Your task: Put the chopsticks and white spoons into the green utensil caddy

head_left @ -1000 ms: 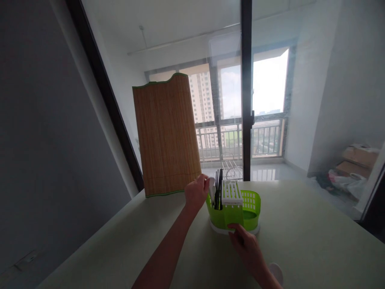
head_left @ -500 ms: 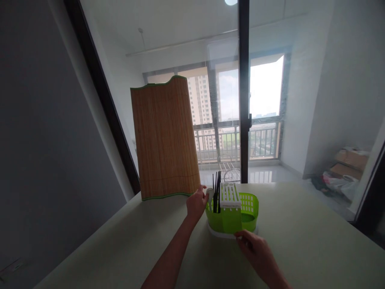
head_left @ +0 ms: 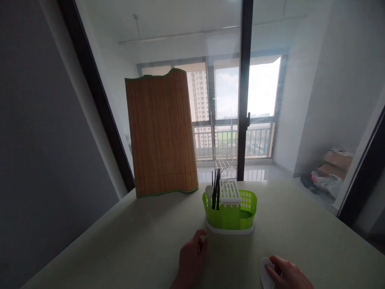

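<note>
A green plastic cutlery basket (head_left: 230,216) stands on a white base on the table. A white spoon (head_left: 209,192) and several black chopsticks (head_left: 215,190) stand upright in its left part, beside a white slotted rack (head_left: 230,192). My left hand (head_left: 192,257) is just in front of the basket's left corner, loosely curled with thumb and forefinger apart and nothing between them. Low at the right, my right hand (head_left: 288,273) grips a white, flat, rounded piece (head_left: 266,273), cut off by the lower frame edge; its kind is unclear.
A bamboo mat (head_left: 162,132) with green edging stands upright on the pale table (head_left: 144,233), left of the basket. Behind the table is a glass door with a dark frame (head_left: 245,88). Boxes and bags (head_left: 329,172) lie on the floor at the far right.
My left hand has let go of the spoon's top and drawn back toward me. My right hand has left the basket's base and moved down and right, where it now holds the white piece.
</note>
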### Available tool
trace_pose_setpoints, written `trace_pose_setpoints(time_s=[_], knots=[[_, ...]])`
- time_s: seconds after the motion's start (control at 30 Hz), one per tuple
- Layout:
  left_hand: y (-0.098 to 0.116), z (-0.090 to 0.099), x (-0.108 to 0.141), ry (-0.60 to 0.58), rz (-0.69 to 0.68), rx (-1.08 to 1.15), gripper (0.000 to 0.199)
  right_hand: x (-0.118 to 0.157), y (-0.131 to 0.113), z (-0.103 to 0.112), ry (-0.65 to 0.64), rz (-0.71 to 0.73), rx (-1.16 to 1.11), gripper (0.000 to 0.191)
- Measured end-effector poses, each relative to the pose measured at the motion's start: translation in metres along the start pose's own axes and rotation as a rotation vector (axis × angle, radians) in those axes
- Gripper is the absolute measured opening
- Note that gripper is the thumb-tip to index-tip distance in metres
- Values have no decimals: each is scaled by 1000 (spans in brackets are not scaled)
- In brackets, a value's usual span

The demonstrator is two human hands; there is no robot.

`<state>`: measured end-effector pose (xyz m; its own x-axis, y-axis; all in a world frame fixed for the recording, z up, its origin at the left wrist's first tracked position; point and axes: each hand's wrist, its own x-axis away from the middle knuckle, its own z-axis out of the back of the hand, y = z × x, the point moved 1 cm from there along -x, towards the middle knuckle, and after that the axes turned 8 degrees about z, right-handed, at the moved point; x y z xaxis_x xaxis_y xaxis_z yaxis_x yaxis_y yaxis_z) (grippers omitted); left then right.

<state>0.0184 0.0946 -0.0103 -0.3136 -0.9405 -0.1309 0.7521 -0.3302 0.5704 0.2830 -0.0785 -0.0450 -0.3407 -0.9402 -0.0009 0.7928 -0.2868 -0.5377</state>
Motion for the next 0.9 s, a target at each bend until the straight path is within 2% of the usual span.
trace_pose_setpoints(time_s=[0.1, 0.2, 0.27, 0.37, 0.4, 0.5, 0.57, 0.63, 0.73, 0.9], knots=[[-4, -3, 1, -70, 22, -17, 26, -10, -6, -6, 16, 120, 14, 34], [-5, -4, 0, -84, -21, -48, 25, -14, -32, 10, 55, 250, -22, 40], [-5, -5, 0, -75, -46, -64, 26, -15, -62, 35, 127, 335, -64, 43], [-4, -6, 1, -101, -56, -84, 26, -23, -116, 80, 245, 495, -154, 33], [-4, -6, 2, -118, -60, -88, 26, -28, -133, 95, 324, 559, -164, 29], [-1, -5, 5, -174, -103, -100, 27, -54, -176, 129, 537, 752, -54, 24], [0, -5, 8, -204, -151, -109, 28, -78, -198, 142, 660, 850, 73, 25], [0, -6, 8, -226, -190, -117, 28, -103, -215, 146, 688, 839, 261, 29], [-2, -10, 6, -248, -193, -127, 27, -133, -232, 141, 595, 728, 524, 32], [-9, -20, -1, -296, -182, -113, 27, -155, -240, 119, 487, 652, 661, 28]])
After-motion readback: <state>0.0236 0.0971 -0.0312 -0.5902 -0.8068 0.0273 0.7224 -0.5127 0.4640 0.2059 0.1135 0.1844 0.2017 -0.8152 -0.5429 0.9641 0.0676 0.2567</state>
